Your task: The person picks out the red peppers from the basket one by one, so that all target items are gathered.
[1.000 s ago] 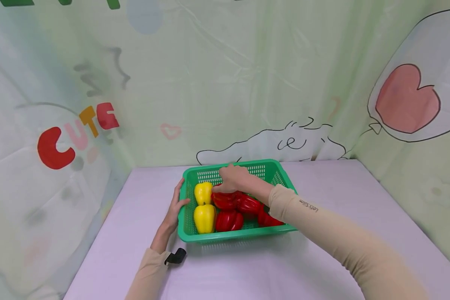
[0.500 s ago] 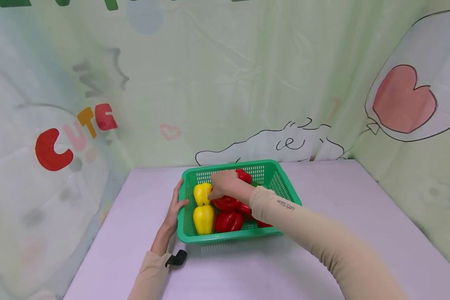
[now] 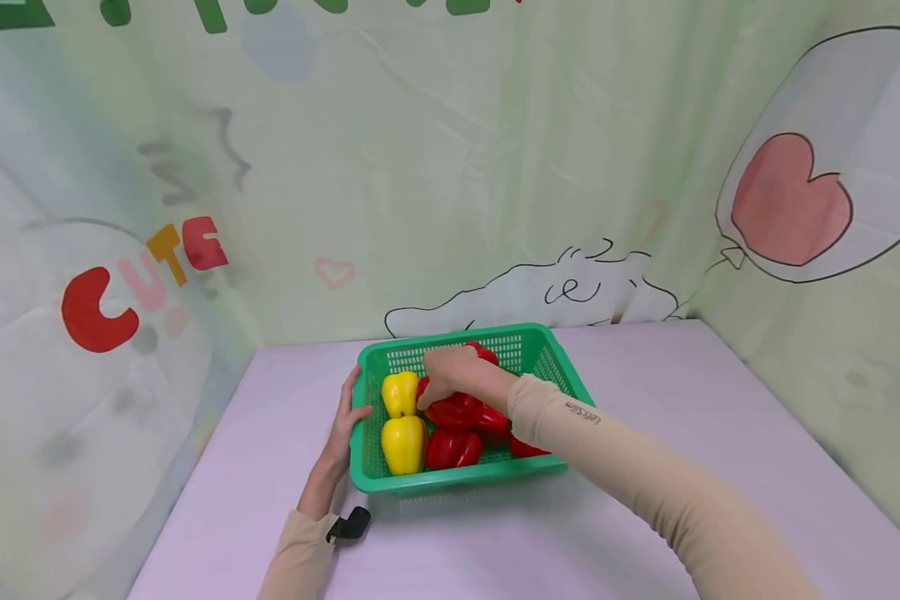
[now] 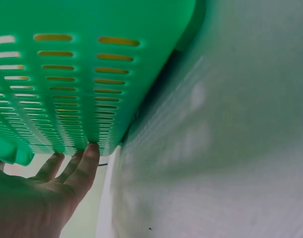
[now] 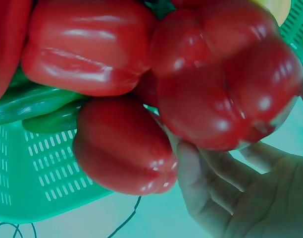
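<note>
A green plastic basket [image 3: 474, 478] with slotted walls stands on the table and holds red and yellow bell peppers. My left hand [image 3: 342, 427] grips its left side, thumb over the rim; in the left wrist view, fingers [image 4: 84, 171] touch the slotted outer wall. My right hand [image 3: 450, 372] reaches into the basket from the right and holds a red bell pepper [image 5: 216, 109], its fingers curled round the pepper's end. Just left of this hand are two yellow bell peppers, a far one [image 3: 400, 393] and a near one [image 3: 403, 446].
More red bell peppers, such as one near the front wall [image 3: 453, 448], lie around the held one. The right wrist view shows long green vegetables [image 5: 37, 101] beneath them. A pale lilac cloth covers the table [image 3: 645, 400]; a printed curtain [image 3: 330, 167] hangs behind.
My right hand has shifted left and slightly nearer over the basket, uncovering a red bell pepper by the far wall. My left hand keeps its hold on the basket's side.
</note>
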A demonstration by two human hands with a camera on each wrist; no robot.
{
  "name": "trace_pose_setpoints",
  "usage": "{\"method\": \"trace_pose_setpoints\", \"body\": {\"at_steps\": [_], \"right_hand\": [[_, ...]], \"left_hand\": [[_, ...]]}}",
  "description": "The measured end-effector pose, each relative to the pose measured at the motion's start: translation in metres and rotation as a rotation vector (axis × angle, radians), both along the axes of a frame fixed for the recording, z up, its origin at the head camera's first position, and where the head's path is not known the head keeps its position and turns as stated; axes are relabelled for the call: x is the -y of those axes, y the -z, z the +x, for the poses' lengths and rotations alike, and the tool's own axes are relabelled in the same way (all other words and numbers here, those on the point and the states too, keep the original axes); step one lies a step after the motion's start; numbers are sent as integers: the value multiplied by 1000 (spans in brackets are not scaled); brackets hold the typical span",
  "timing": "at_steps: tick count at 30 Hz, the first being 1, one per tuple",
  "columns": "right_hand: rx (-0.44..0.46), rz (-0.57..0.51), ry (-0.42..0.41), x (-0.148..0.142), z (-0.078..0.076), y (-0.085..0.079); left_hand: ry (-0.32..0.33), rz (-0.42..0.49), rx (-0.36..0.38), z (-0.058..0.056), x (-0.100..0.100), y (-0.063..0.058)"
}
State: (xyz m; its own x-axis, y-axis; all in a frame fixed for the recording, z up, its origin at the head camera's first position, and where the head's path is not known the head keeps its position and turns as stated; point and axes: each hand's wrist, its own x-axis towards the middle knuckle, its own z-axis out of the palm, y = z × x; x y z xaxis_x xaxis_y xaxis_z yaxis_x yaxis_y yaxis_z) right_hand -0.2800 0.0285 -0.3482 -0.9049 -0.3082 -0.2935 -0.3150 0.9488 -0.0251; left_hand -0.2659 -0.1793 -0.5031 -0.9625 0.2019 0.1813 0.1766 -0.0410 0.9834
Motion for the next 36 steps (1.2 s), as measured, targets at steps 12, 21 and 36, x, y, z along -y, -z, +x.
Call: {"method": "trace_pose_setpoints", "body": {"at_steps": [12,21,36], "right_hand": [[20,-282,-40,-35,12,-10],[-14,-541,-98,-79,9,-4],[-166,-677,-82,-120,8,-1]], "left_hand": [[27,45,-19,1,3,-2],[38,61,-23,1,0,1],[41,63,-16,1,1,1]]}}
